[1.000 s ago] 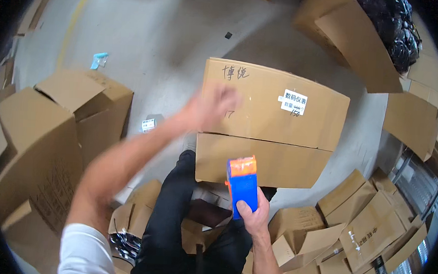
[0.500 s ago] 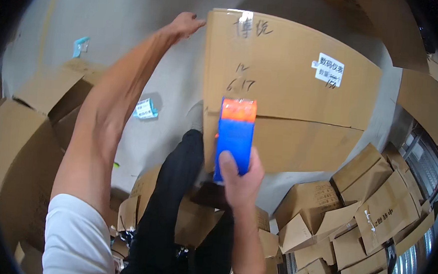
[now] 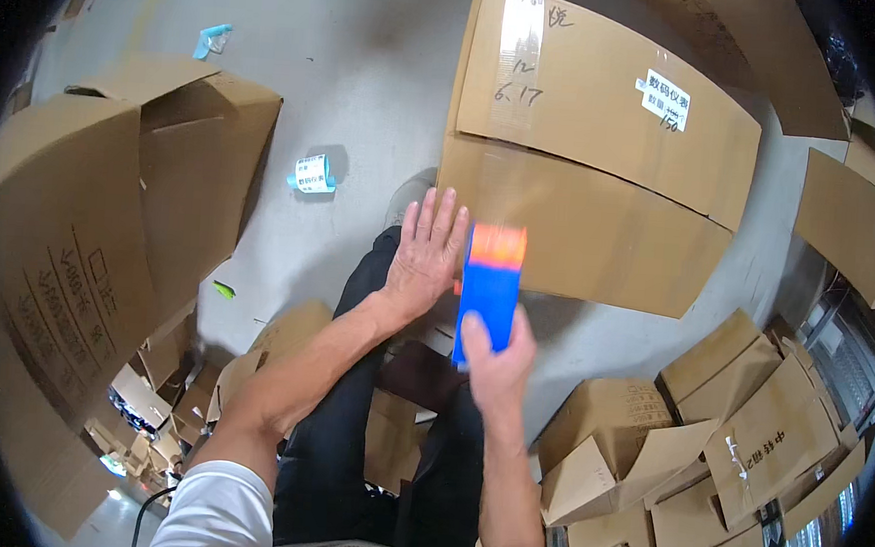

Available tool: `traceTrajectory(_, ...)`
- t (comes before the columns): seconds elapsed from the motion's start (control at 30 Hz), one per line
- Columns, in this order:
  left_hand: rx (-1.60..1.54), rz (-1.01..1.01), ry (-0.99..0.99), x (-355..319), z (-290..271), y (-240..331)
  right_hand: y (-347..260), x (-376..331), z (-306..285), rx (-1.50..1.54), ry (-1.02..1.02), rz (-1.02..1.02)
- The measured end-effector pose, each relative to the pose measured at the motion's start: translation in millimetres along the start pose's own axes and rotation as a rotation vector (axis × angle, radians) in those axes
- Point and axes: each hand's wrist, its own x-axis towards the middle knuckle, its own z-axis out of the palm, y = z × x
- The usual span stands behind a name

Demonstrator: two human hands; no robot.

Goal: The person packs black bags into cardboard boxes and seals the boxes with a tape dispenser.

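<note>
A large cardboard box (image 3: 602, 208) lies in front of me, with a seam across its face. A strip of clear tape (image 3: 521, 38) runs down its left part over the upper panel and seems to continue toward the dispenser. My right hand (image 3: 500, 363) is closed around a blue and orange tape dispenser (image 3: 491, 292), its orange end against the lower panel. My left hand (image 3: 426, 263) holds nothing; its fingers are straight and slightly apart, lying at the box's lower left edge just left of the dispenser.
Opened cardboard boxes (image 3: 639, 426) are piled at the lower right. A tall open carton (image 3: 71, 201) stands at the left. Blue-edged labelled scraps (image 3: 312, 175) and a small green piece (image 3: 224, 289) lie on the grey floor. A flattened carton (image 3: 846, 223) leans at the right.
My left hand has come from the box's far left corner back toward me, beside the dispenser. The dispenser has shifted down the box, and clear tape now covers more of the upper panel.
</note>
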Motion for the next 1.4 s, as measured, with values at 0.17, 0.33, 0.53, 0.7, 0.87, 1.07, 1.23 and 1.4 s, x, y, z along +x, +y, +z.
traceTrajectory(0.17,-0.156,0.060,-0.091,22,-5,3,169,-69,-60,-0.258,0.068,0.073)
traceTrajectory(0.33,-0.135,0.043,-0.191,21,-9,7,201,-58,-58,-0.354,0.039,0.070)
traceTrajectory(0.53,-0.242,-0.113,-0.218,6,-38,1,174,45,-34,0.016,-0.084,0.414)
traceTrajectory(0.7,-0.510,-0.482,-0.152,-40,-42,15,167,98,-31,0.124,-0.050,0.539)
traceTrajectory(0.87,-1.300,-1.227,-0.605,-80,-53,-6,88,-9,-57,-0.221,-0.426,0.280)
traceTrajectory(1.07,-2.350,-0.999,-0.389,-58,-117,52,-53,-28,-116,-0.405,-0.570,-0.071)
traceTrajectory(1.23,-2.264,-0.961,-0.154,-16,-160,42,-127,9,-108,-0.685,-0.799,-0.331)
traceTrajectory(1.4,-1.903,-1.170,0.375,50,-141,-37,-194,77,-87,-1.020,-0.692,-0.244)
